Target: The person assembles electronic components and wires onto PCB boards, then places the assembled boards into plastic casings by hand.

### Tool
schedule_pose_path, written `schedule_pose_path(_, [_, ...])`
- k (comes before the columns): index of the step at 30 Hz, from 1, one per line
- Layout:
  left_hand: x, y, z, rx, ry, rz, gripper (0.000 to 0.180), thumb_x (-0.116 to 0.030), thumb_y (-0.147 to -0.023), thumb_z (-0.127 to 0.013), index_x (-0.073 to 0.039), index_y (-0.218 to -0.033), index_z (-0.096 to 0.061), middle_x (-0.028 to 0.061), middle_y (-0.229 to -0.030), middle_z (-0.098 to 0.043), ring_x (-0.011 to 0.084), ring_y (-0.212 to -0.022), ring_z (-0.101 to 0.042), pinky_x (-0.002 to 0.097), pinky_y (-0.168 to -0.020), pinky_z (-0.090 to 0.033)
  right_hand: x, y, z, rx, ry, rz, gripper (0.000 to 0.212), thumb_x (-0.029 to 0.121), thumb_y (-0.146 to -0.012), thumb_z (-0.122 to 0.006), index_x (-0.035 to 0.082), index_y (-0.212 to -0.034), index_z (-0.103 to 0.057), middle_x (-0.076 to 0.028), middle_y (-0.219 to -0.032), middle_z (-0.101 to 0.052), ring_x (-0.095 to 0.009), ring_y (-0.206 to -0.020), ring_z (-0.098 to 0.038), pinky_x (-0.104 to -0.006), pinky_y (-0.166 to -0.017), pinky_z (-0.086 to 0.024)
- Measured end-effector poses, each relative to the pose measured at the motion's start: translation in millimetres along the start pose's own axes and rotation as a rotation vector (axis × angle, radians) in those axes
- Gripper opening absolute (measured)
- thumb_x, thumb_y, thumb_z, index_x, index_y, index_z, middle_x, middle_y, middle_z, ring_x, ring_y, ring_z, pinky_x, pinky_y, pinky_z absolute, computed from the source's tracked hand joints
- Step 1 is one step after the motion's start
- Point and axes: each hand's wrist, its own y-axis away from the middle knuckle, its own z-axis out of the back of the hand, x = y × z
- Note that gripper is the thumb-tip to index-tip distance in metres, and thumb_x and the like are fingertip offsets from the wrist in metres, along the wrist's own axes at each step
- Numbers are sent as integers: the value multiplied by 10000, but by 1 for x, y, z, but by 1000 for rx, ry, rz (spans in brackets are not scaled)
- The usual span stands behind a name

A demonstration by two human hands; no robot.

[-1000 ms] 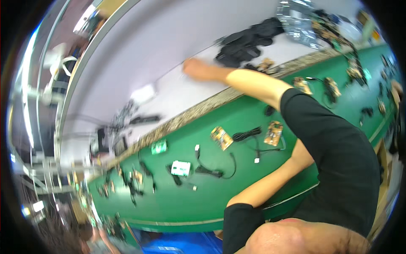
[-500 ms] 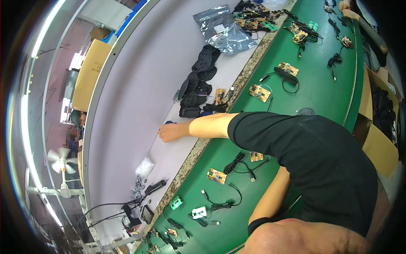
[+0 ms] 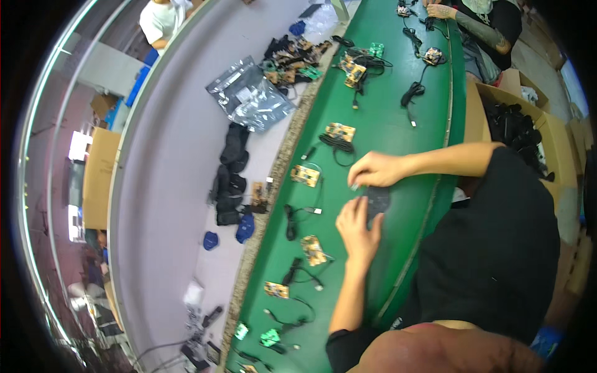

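Over the green work surface my two hands come together at a dark grey, flat part, blurred and partly covered by fingers. My left hand, the lower one in the head view, grips its near edge between fingers and thumb. Just above it my right hand is closed in a pinch at the part's left corner, with a small pale bit at the fingertips too small to name. Left of my hands lie yellow-brown circuit boards with black cables, among them one board and another board.
On the pale shelf beyond the stone edge lie black shells, blue pieces, a silver bag and heaped boards. A carton of black parts stands at the right. Another person's tattooed forearm shows top right.
My right hand has drawn back from the shelf to the green surface, meeting my left hand at the dark part. The view has shifted, so the shelf items appear further left.
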Motion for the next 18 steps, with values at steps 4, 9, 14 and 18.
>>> schedule_pose_path(4, [-15, -19, -4, -62, -44, 116, 621, -191, -755, -831, -13, -1301, -594, 162, -1259, -621, 358, -1178, -530, 453, -1021, -399, -16, 62, 53, -167, 220, -17, 158, 106, -850, -697, 17, -979, -711, -108, -895, -716, -206, -829, -678, -340, -777, -540])
schedule_pose_path(9, [-24, -31, -19, -67, -68, 231, 654, -203, -752, -835, -24, -1326, -579, 103, -1308, -616, 319, -1147, -529, 438, -1007, -391, -33, 58, 57, -125, 334, 233, 142, 140, -823, -749, 89, -954, -740, -27, -986, -672, -224, -1018, -611, -392, -926, -449])
schedule_pose_path(14, [-30, -34, -26, -65, -68, 253, 670, -213, -736, -848, -33, -1326, -586, 94, -1304, -629, 314, -1142, -529, 427, -1008, -390, -38, 36, 35, -27, 230, 206, 108, 158, -805, -759, 124, -907, -759, 9, -982, -631, -184, -994, -573, -377, -959, -364])
schedule_pose_path(18, [-31, -35, -27, -87, -72, 222, 671, -219, -735, -850, -32, -1323, -588, 96, -1308, -626, 311, -1153, -533, 425, -1008, -387, -40, 32, 29, -54, 337, 250, 115, 180, -780, -758, 138, -887, -755, 25, -939, -610, -174, -967, -565, -376, -947, -350])
